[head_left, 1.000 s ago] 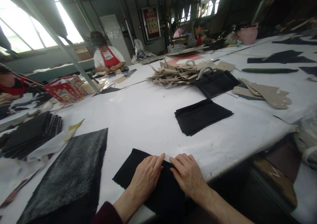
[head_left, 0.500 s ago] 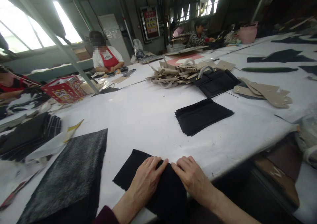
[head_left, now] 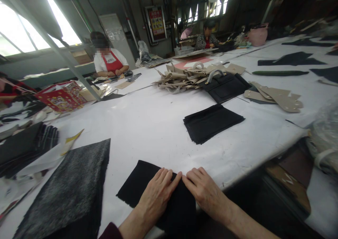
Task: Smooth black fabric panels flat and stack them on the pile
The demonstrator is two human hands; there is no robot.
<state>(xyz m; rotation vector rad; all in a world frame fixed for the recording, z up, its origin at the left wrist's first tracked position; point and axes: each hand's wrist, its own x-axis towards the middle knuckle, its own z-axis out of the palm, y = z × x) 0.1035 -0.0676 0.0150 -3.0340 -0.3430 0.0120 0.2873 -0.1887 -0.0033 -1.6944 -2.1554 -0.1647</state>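
A black fabric piece [head_left: 137, 183] lies at the near edge of the white table [head_left: 137, 126], its lower part hanging toward me. My left hand [head_left: 157, 192] rests over it, fingers bent and closed at its far edge. Close beside it, my right hand [head_left: 204, 189] is closed on the same edge, the two index fingertips almost touching. What the curled fingers do underneath is hidden. Beyond my hands sits a stack of black fabric pieces [head_left: 212, 123]. A pile of dark grey fuzzy-faced sheets [head_left: 71, 182] lies to the left.
Farther back are a black handbag [head_left: 227, 87], a heap of beige pieces [head_left: 182, 77] and beige straps [head_left: 277, 96]. At left stand a red patterned box [head_left: 62, 96] and a slanted pole [head_left: 52, 42]. A co-worker in a red apron [head_left: 113, 61] sits across the table.
My view has shifted slightly, so the background sits a little farther left. Both hands keep their hold on the black fabric piece, with the index fingertips now closer together.
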